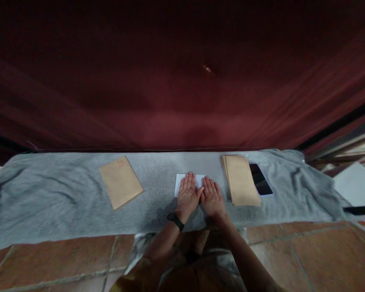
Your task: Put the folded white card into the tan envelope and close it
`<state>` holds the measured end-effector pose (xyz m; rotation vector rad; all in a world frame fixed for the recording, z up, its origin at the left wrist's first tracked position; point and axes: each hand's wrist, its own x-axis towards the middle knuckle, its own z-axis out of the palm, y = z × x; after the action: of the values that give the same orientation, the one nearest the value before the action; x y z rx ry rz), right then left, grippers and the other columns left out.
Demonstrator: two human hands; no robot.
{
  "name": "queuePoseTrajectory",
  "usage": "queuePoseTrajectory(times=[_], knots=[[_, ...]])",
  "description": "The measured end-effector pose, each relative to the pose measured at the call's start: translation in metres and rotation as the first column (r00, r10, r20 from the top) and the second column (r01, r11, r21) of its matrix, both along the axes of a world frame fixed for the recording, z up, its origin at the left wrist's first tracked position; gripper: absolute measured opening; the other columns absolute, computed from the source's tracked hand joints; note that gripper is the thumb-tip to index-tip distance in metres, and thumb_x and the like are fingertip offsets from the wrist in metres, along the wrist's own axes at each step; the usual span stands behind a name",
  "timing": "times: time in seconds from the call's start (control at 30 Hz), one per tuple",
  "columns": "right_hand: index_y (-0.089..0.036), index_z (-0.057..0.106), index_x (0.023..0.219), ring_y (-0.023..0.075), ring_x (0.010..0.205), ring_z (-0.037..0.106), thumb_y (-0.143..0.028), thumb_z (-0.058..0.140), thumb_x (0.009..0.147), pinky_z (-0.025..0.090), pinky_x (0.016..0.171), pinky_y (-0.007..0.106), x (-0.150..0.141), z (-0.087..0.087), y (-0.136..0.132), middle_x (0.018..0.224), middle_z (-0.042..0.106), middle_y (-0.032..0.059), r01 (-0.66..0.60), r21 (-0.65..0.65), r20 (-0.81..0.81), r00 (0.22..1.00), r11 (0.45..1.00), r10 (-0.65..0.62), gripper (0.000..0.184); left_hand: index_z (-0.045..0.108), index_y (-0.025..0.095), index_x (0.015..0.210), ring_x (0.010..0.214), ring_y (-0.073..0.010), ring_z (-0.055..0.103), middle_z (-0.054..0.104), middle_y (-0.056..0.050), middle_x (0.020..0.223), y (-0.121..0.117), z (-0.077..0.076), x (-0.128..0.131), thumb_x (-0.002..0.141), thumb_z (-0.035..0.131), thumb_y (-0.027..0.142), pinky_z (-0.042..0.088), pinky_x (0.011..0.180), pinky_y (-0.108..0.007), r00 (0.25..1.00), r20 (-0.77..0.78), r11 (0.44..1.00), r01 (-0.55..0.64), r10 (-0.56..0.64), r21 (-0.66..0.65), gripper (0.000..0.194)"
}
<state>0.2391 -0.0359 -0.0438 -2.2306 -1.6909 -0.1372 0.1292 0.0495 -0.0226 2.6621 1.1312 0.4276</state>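
A small white sheet of paper (178,187) lies on the grey cloth in front of me, partly covered by both palms. My left hand (188,194), with a black band on its wrist, rests flat on the paper with fingers stretched out. Beside it, my right hand (212,198) also lies flat, its fingertips over the paper's right part. The thumbs nearly meet. Neither hand grips anything. To the right is a stack of brown envelopes (242,180), and a single-looking brown envelope (121,182) with a faint reddish mark lies tilted on the left.
A dark-screened phone (260,179) lies just right of the envelope stack, its edge close to it. The grey cloth (63,202) covers a long narrow surface against a dark red panel (170,101). Brown floor tiles (79,259) show below; a white sheet-like object (357,184) is at far right.
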Motion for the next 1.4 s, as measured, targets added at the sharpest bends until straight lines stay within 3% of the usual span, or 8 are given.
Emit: queuePoseTrajectory(times=[0.33,0.57,0.7,0.8,1.03,1.23,1.4], knots=[[-0.01,0.032,0.152,0.0287,0.143,0.037,-0.037,0.036,0.101,0.027,0.117,0.048,0.0,0.003,0.0,0.155,0.038,0.0145,0.005,0.019,-0.026,1.0,1.0,-0.005,0.058,0.03,0.009,0.153,0.149,-0.0253,0.023,0.033,-0.013,0.158,0.025,-0.004,-0.047,0.101,0.029,0.038,0.021,0.122,-0.046,0.994,-0.047,0.993,-0.095,0.098,0.07,0.059],[-0.007,0.039,0.149,0.0303,0.143,0.037,-0.03,0.036,0.101,0.026,0.117,0.052,-0.016,0.007,0.016,0.154,0.04,0.0172,0.069,0.048,-0.061,0.996,0.996,-0.066,0.053,0.031,0.008,0.152,0.149,-0.0254,0.022,0.031,-0.013,0.158,0.026,-0.005,-0.049,0.1,0.031,0.037,0.02,0.122,-0.047,0.995,-0.071,0.994,-0.071,0.077,0.084,0.059],[-0.012,0.041,0.148,0.0261,0.144,0.035,-0.032,0.036,0.102,0.028,0.118,0.048,-0.036,0.012,0.031,0.155,0.038,0.0132,-0.063,0.017,-0.082,0.995,0.998,0.064,0.05,0.031,0.008,0.152,0.149,-0.026,0.022,0.029,-0.013,0.159,0.026,-0.002,-0.05,0.099,0.031,0.03,0.021,0.121,-0.048,0.991,-0.114,0.993,-0.052,0.064,0.103,0.057],[-0.013,0.041,0.148,0.026,0.145,0.034,-0.033,0.036,0.103,0.027,0.118,0.047,-0.044,0.013,0.036,0.156,0.037,0.014,-0.083,0.006,-0.056,0.995,0.997,0.084,0.05,0.031,0.008,0.152,0.149,-0.0258,0.022,0.03,-0.013,0.159,0.025,-0.002,-0.052,0.097,0.031,0.025,0.021,0.121,-0.047,0.99,-0.13,0.992,-0.038,0.054,0.122,0.057],[-0.01,0.036,0.15,0.0269,0.143,0.037,-0.036,0.035,0.103,0.028,0.116,0.046,-0.027,0.007,0.02,0.155,0.039,0.0157,0.021,0.029,0.038,0.999,0.999,-0.022,0.054,0.03,0.008,0.152,0.148,-0.026,0.025,0.031,-0.015,0.158,0.028,-0.008,-0.053,0.1,0.03,0.039,0.023,0.12,-0.047,0.993,-0.103,0.989,-0.052,0.066,0.14,0.061],[-0.009,0.035,0.151,0.0268,0.141,0.039,-0.041,0.033,0.103,0.028,0.115,0.045,-0.006,0.003,0.002,0.153,0.042,0.0147,0.027,0.03,0.064,0.998,0.999,-0.029,0.057,0.03,0.009,0.152,0.148,-0.0251,0.027,0.033,-0.016,0.157,0.027,-0.006,-0.079,0.099,0.033,0.049,0.025,0.12,-0.047,0.99,-0.128,0.983,0.08,-0.06,0.163,0.066],[-0.008,0.038,0.15,0.0278,0.138,0.043,-0.039,0.034,0.103,0.028,0.115,0.045,-0.006,0.0,-0.001,0.153,0.042,0.0148,0.031,0.052,0.072,0.997,0.998,-0.035,0.056,0.039,0.011,0.147,0.143,-0.0232,0.036,0.041,-0.014,0.153,0.031,-0.002,-0.1,0.101,0.035,0.04,0.03,0.118,-0.045,0.964,-0.204,0.966,0.203,-0.169,0.158,0.055]])
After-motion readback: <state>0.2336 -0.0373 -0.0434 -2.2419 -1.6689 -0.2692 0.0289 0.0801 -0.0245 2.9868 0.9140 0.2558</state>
